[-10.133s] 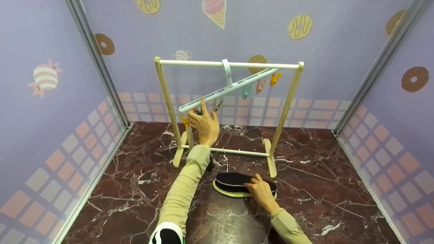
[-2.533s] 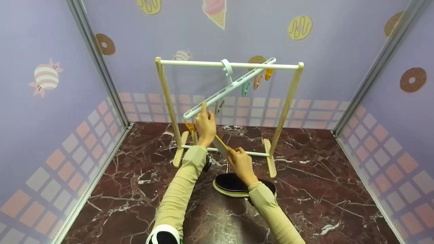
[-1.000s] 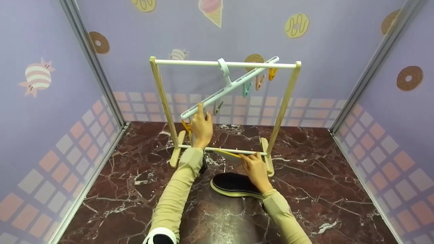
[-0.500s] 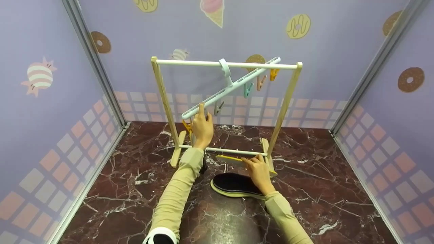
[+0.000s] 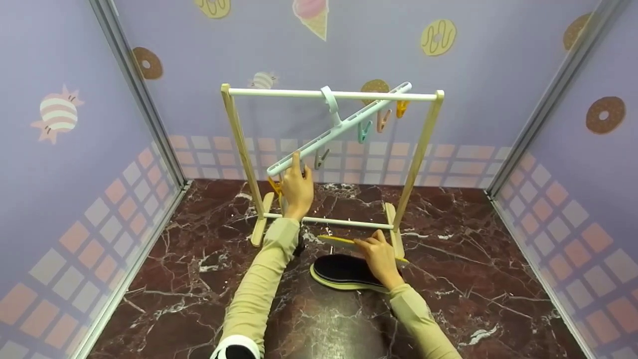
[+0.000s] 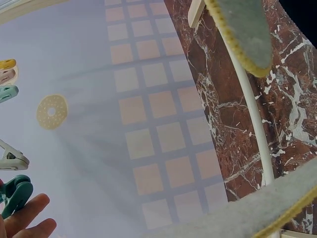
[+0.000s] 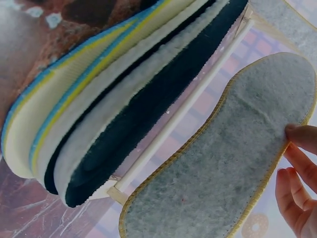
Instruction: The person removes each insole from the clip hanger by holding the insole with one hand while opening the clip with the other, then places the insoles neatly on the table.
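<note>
My left hand (image 5: pixel 297 192) is at the low left end of a tilted pale hanger (image 5: pixel 349 122), index finger against its bar. In the left wrist view its fingers grip a dark green clothespin (image 6: pixel 19 194). An orange clothespin (image 5: pixel 274 185) beside it is partly hidden; a grey insole (image 6: pixel 247 213) hangs near this hand. My right hand (image 5: pixel 381 259) pinches the edge of another grey insole (image 7: pixel 213 134) with yellow stitching. It holds that insole over a stack of insoles (image 5: pixel 341 269), black on top, pale below.
The hanger hooks over the white top rail (image 5: pixel 279 92) of a wooden rack. Grey (image 5: pixel 321 158), teal (image 5: pixel 365 132), pink (image 5: pixel 384 121) and orange (image 5: pixel 401 108) clothespins hang from it. A white lower rail (image 5: pixel 344 222) crosses behind the stack. Patterned walls enclose three sides.
Ten seconds ago my right hand was on the stack. It then held the insole up by my left hand, and has since brought it lower and nearer the stack. My left hand stays at the hanger.
</note>
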Demonstrator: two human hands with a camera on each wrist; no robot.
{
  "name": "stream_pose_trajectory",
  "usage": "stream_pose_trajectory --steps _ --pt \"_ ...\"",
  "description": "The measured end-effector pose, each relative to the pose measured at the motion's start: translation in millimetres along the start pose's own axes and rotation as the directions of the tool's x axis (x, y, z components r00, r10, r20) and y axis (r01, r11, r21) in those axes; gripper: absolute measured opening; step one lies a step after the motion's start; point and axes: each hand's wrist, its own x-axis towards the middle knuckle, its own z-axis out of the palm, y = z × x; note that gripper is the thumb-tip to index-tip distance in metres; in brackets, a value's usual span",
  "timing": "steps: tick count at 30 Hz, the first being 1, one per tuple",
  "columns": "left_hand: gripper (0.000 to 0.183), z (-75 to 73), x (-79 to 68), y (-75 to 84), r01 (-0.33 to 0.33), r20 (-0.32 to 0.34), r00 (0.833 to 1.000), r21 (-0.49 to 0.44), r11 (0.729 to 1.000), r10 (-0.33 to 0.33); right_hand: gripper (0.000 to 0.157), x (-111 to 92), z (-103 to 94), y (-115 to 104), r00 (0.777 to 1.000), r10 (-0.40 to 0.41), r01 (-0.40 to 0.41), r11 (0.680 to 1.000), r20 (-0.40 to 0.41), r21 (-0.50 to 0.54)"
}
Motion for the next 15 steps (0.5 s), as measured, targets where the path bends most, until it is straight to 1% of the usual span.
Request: stream_pose_trajectory --steps 4,11,15 --pt "0.036 -0.9 -0.6 -0.2 0.008 0.010 1.000 -0.007 1.000 -0.008 0.013 -2.9 3.7 -0.2 1.000 -0.017 0.017 1.000 -0.011 -0.004" --pt "0.033 -0.4 -1.3 0.3 0.019 0.010 1.000 0.044 0.999 -0.020 0.009 -9.7 9.4 -0.7 0.999 -0.049 0.049 0.999 -0.017 -0.007" --pt "0.032 -0.5 -0.9 -0.2 0.021 0.022 1.000 0.030 0.999 -0.022 0.008 -13.0 11.8 -1.6 0.997 -0.074 0.074 0.997 -0.011 -0.001"
